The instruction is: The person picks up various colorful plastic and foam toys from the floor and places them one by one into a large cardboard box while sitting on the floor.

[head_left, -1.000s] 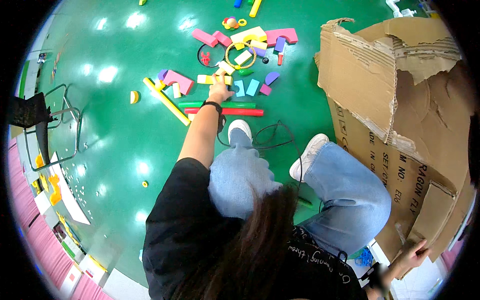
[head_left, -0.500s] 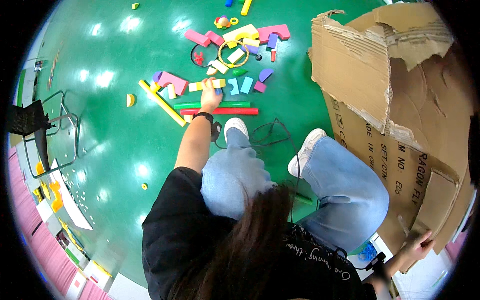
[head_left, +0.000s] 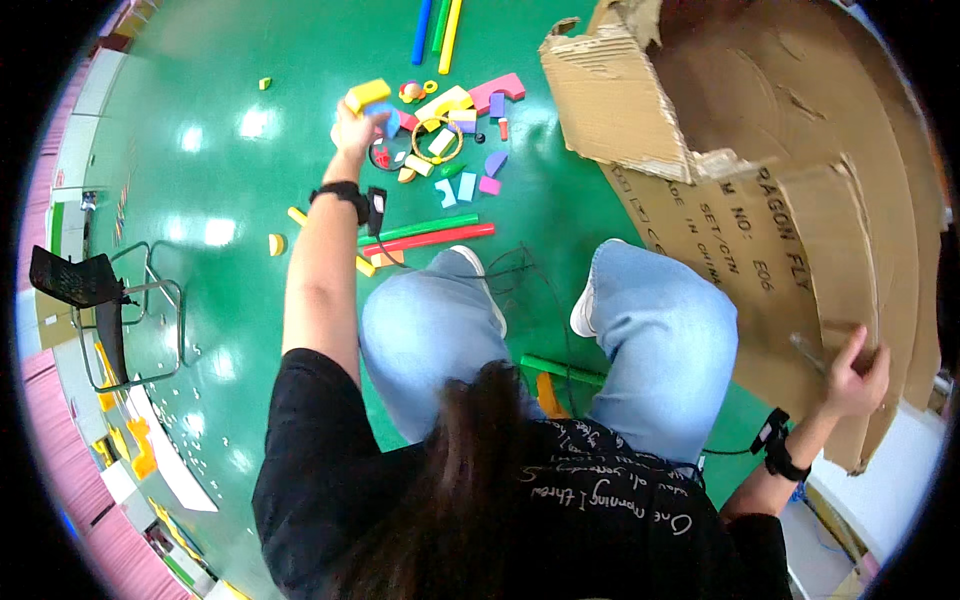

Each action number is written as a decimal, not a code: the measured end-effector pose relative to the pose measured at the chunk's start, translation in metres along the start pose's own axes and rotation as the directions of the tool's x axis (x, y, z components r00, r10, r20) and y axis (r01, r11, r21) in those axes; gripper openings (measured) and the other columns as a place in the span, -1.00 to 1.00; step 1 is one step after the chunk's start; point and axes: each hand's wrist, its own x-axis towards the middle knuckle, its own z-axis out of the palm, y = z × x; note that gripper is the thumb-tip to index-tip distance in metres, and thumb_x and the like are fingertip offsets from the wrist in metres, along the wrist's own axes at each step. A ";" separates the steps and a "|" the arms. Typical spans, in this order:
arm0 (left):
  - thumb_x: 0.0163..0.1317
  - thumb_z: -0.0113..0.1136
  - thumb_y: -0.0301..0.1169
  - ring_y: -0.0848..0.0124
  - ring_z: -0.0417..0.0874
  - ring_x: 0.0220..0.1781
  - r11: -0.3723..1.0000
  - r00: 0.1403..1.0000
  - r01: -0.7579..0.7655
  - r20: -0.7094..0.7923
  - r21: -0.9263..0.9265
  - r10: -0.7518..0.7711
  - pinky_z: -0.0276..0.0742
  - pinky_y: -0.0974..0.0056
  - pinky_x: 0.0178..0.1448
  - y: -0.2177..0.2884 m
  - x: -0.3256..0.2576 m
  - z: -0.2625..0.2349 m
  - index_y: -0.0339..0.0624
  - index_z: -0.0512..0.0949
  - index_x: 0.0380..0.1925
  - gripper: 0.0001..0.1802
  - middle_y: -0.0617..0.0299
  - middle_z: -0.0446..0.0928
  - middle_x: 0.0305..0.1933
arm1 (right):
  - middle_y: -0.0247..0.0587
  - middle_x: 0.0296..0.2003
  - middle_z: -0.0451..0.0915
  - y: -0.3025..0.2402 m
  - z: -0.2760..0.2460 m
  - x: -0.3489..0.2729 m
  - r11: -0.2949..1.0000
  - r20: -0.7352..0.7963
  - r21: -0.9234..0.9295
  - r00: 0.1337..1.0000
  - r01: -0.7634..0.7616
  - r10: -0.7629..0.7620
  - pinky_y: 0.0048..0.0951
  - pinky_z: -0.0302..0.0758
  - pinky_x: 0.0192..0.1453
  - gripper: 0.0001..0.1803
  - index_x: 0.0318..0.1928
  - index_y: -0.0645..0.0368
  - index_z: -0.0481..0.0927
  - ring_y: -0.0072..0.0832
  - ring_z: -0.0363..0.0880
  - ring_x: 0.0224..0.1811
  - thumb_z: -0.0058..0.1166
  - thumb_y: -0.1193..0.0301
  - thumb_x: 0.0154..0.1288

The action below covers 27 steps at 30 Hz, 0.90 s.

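My left hand (head_left: pixel 355 132) is raised over the far floor, its fingers closed round a yellow block (head_left: pixel 369 95) and a light blue block (head_left: pixel 382 122). Past its fingertips, pink, yellow and purple blocks lie loosely round a braided yellow ring (head_left: pixel 438 140). Light blue pieces, one a rectangular block (head_left: pixel 467 187), rest nearer to me. My right hand (head_left: pixel 858 378) grips a flap edge of the large torn cardboard box (head_left: pixel 700 205) at my right. The fingertips are partly hidden behind the flap.
Between the blocks and my feet lie a red stick (head_left: pixel 430 238) and a green stick (head_left: pixel 425 229). Other sticks, one blue (head_left: pixel 422 32), lie far ahead. A black chair (head_left: pixel 75 280) stands at the left. A thin cable (head_left: pixel 520 262) trails across the floor by my shoes.
My left hand has lifted the yellow and light blue blocks off the floor and moved away to the far left. My right hand has moved up along the cardboard, and the box has shifted.
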 end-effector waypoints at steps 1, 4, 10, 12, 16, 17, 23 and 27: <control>-0.13 0.33 -0.54 0.24 0.52 -0.01 0.995 0.996 -0.091 -0.002 0.044 0.091 0.65 0.11 -0.21 0.026 0.003 -0.009 -0.08 0.17 0.07 -0.27 0.13 0.40 0.02 | -0.26 -0.65 0.51 -0.003 0.012 0.001 0.999 -0.096 0.034 0.995 0.042 -0.039 -0.44 0.35 -0.57 -0.68 -0.43 0.14 0.60 -0.39 0.42 -0.66 0.32 0.17 -0.04; -0.08 0.29 -0.51 0.28 0.53 -0.02 0.983 0.955 -0.156 0.241 -0.101 0.176 0.63 0.19 -0.18 0.113 -0.027 0.016 -0.10 0.16 0.11 -0.27 0.14 0.42 0.00 | -0.37 -0.59 0.55 -0.013 0.012 0.003 0.998 -0.026 0.063 1.000 0.014 -0.013 -0.40 0.34 -0.56 -0.71 -0.46 0.04 0.60 -0.33 0.45 -0.63 0.31 0.13 -0.07; -0.10 0.31 -0.39 0.34 0.56 -0.13 0.896 0.623 -0.423 0.761 0.136 0.178 0.59 0.30 -0.32 0.213 -0.106 0.072 -0.03 0.13 0.20 -0.18 0.14 0.45 -0.06 | -0.39 -0.55 0.57 -0.047 0.018 0.006 0.997 -0.122 0.073 0.992 0.030 -0.021 -0.42 0.31 -0.52 -0.71 -0.46 0.01 0.59 -0.37 0.48 -0.58 0.26 0.10 -0.08; -0.11 0.32 -0.39 0.41 0.56 -0.20 0.907 0.570 -0.400 0.811 0.132 0.133 0.56 0.34 -0.33 0.219 -0.115 0.097 -0.03 0.15 0.20 -0.18 0.19 0.46 -0.14 | -0.39 -0.54 0.57 -0.053 0.016 0.009 0.995 -0.147 0.093 0.989 0.048 -0.034 -0.43 0.30 -0.51 -0.71 -0.45 0.02 0.59 -0.38 0.49 -0.56 0.25 0.10 -0.07; 0.01 0.20 -0.53 0.50 0.50 -0.06 0.886 0.405 -0.369 0.809 -0.282 0.426 0.45 0.42 -0.04 0.247 -0.147 0.147 -0.08 0.15 0.21 -0.28 0.26 0.47 -0.07 | -0.38 -0.52 0.58 -0.059 0.013 0.008 0.991 -0.086 0.124 0.996 0.042 -0.031 -0.44 0.28 -0.50 -0.74 -0.44 0.04 0.57 -0.41 0.51 -0.53 0.23 0.15 -0.05; 0.00 0.19 -0.57 0.50 0.48 -0.02 0.853 0.385 -0.303 0.765 -0.424 0.517 0.42 0.42 0.01 0.249 -0.152 0.156 -0.09 0.16 0.21 -0.28 0.28 0.46 -0.05 | -0.38 -0.52 0.57 -0.062 0.012 0.008 0.988 -0.076 0.146 0.997 0.044 -0.033 -0.44 0.26 -0.50 -0.75 -0.44 0.05 0.56 -0.41 0.51 -0.53 0.22 0.17 -0.05; 0.01 0.17 -0.60 0.49 0.45 0.01 0.788 0.443 -0.362 0.652 -0.498 0.615 0.41 0.37 0.05 0.254 -0.146 0.198 -0.08 0.16 0.22 -0.28 0.30 0.45 -0.03 | -0.34 -0.52 0.56 -0.067 -0.002 0.009 0.982 -0.094 0.174 0.994 0.079 -0.063 -0.41 0.23 -0.51 -0.75 -0.43 0.07 0.54 -0.38 0.50 -0.53 0.20 0.20 -0.04; 0.07 0.15 -0.55 0.47 0.50 -0.08 0.832 0.450 -0.463 0.728 -0.306 0.518 0.45 0.37 0.00 0.229 -0.131 0.240 -0.03 0.23 0.18 -0.37 0.20 0.46 -0.05 | -0.33 -0.54 0.54 -0.066 -0.006 0.001 0.984 -0.090 0.156 0.994 0.082 -0.068 -0.41 0.20 -0.51 -0.76 -0.45 0.09 0.53 -0.37 0.47 -0.55 0.20 0.21 -0.05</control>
